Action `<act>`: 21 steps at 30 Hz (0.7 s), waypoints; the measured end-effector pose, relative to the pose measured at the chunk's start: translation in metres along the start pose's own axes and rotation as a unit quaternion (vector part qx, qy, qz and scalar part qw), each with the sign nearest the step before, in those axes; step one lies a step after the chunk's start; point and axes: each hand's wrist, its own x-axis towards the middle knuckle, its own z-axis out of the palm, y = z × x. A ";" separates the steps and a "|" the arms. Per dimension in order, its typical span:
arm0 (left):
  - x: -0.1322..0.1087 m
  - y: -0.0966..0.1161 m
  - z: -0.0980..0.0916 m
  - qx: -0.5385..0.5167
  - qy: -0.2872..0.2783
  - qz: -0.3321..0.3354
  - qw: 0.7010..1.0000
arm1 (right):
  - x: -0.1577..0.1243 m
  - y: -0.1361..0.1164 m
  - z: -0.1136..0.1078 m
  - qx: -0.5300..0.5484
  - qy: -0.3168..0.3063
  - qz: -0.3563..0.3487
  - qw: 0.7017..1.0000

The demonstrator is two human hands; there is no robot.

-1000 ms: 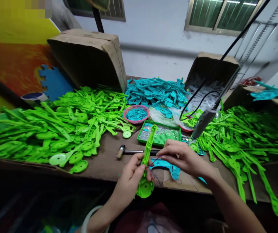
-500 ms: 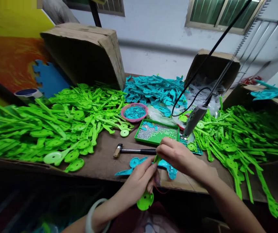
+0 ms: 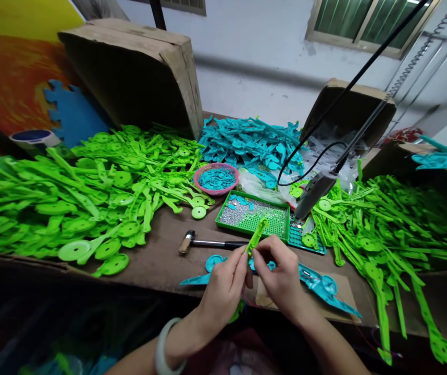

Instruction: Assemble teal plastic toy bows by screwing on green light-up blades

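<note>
My left hand [image 3: 223,289] and my right hand [image 3: 280,276] meet at the table's front edge, both pinching one long green plastic part [image 3: 255,237]. Its upper end points up toward the green tray; its round lower end is mostly hidden under my left hand. A pale bangle [image 3: 161,346] circles my left wrist. Under my hands lies a teal plastic part [image 3: 317,286] flat on a cardboard piece. A thin red wire hangs below my hands.
A small hammer [image 3: 203,242] lies left of my hands. A green tray [image 3: 252,214] of small metal bits and a pink bowl [image 3: 216,179] sit behind. Green parts pile left [image 3: 83,192] and right [image 3: 399,224]; teal parts [image 3: 250,143], cardboard boxes and a hanging tool [image 3: 315,190] at the back.
My hands have drawn together and closer to me. The green part has been pulled down, its round end now hidden. The teal part lies flat, uncovered to the right.
</note>
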 end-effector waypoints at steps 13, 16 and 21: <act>-0.006 -0.024 0.001 0.247 0.107 0.226 0.936 | -0.004 0.002 -0.001 -0.013 -0.028 -0.004 1.000; -0.012 -0.026 0.007 0.317 0.123 0.282 0.897 | -0.009 -0.002 0.005 -0.075 -0.001 0.032 0.997; -0.018 -0.032 0.011 0.375 0.131 0.298 0.868 | -0.009 -0.003 0.010 -0.077 -0.005 0.107 0.991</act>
